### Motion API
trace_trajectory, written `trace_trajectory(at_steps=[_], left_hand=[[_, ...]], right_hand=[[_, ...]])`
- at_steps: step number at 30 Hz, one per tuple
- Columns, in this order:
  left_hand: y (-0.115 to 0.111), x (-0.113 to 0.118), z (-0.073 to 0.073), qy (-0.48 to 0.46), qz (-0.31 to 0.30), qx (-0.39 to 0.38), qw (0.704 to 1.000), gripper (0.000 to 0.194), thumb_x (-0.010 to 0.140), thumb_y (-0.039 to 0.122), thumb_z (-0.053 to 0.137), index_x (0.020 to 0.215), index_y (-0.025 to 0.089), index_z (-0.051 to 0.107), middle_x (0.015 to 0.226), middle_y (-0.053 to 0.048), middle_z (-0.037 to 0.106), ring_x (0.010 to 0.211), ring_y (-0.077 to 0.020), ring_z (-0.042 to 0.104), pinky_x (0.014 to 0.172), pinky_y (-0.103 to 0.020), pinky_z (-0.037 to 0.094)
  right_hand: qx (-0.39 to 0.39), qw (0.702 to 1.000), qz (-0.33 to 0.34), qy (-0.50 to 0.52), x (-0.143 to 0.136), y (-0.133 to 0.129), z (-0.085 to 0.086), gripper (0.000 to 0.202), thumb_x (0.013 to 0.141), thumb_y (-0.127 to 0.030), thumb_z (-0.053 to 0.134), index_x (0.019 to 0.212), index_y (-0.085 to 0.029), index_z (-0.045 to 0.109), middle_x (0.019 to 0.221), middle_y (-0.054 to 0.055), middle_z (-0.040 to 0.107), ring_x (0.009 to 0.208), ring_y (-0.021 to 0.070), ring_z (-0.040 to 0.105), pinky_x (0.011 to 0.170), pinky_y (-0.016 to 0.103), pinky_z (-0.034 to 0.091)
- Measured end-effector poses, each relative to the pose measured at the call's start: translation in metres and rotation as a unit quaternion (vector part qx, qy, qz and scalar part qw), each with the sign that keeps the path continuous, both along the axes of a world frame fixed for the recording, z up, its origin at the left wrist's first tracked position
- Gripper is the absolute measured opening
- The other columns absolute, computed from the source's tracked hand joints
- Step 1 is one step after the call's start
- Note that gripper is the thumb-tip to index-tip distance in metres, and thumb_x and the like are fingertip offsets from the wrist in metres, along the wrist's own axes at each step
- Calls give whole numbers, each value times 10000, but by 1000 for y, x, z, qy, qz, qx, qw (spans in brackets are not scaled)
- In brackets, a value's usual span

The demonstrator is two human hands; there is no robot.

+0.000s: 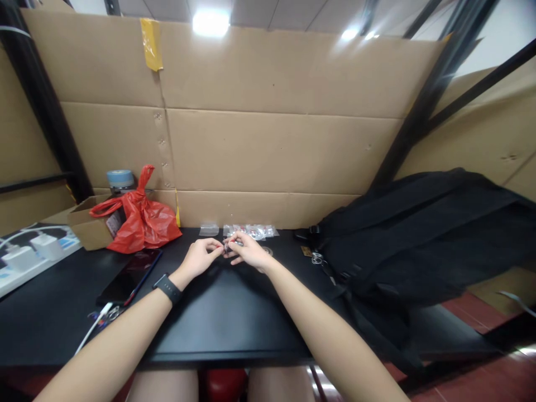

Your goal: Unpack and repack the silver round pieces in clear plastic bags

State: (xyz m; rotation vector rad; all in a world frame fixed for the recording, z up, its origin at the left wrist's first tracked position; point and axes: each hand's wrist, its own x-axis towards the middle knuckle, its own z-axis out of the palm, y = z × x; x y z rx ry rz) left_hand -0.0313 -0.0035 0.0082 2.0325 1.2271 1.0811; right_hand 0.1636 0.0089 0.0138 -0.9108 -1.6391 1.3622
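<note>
Just above the black tabletop (226, 318), my two hands meet over a small shiny ring-like metal piece (226, 246). The fingers of my left hand (201, 258) pinch its left side, with a dark watch on that wrist. From the right, my right hand (250, 252) grips the same piece between thumb and fingers, its other fingers slightly spread. Fingers hide much of the piece, and its exact kind is too small to tell. Small clear plastic packets (262, 231) with bits inside lie behind my hands. Another clear packet (209, 229) lies to their left.
On the left are a phone (132, 277) with a white cable, a red plastic bag (144, 220), a cardboard box (90, 229) and a white power strip (67, 250). A black backpack (427, 240) fills the right side. Cardboard panels (268, 151) wall the back.
</note>
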Motion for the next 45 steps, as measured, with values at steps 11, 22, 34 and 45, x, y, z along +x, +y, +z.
trace_trajectory(at_steps=[11, 22, 34, 45], left_hand=[[0, 5, 3, 37, 42, 58, 997, 232, 843, 384, 599, 924, 228, 751, 908, -22, 781, 864, -226, 729, 840, -319, 536], [-10, 16, 8, 105, 110, 112, 982, 187, 855, 360, 603, 880, 246, 750, 913, -17, 771, 926, -233, 690, 918, -401, 422], [17, -18, -2, 269, 131, 174, 938, 307, 913, 429, 526, 1124, 269, 682, 1230, -99, 679, 1213, -313, 509, 1016, -534, 331], [54, -36, -30, 319, 103, 82, 939, 463, 950, 506, 411, 1279, 255, 618, 1418, -131, 553, 1336, -348, 401, 1057, -592, 299]], right_hand=[[16, 999, 37, 12, 3, 0, 9, 362, 849, -503, 661, 983, -168, 683, 818, 37, 674, 708, 128, 684, 627, 246, 611], [-103, 986, -48, 121, -9, -6, 9, 134, 838, -271, 699, 947, -193, 704, 950, 60, 660, 861, 171, 650, 689, 382, 659], [167, 980, -53, -99, 11, 6, 8, 300, 710, -195, 785, 1006, -193, 738, 949, 53, 718, 853, 189, 673, 891, 416, 551], [310, 902, -96, -286, 26, 7, 17, 273, 739, -189, 766, 1009, -177, 721, 911, 72, 732, 828, 216, 667, 791, 342, 497]])
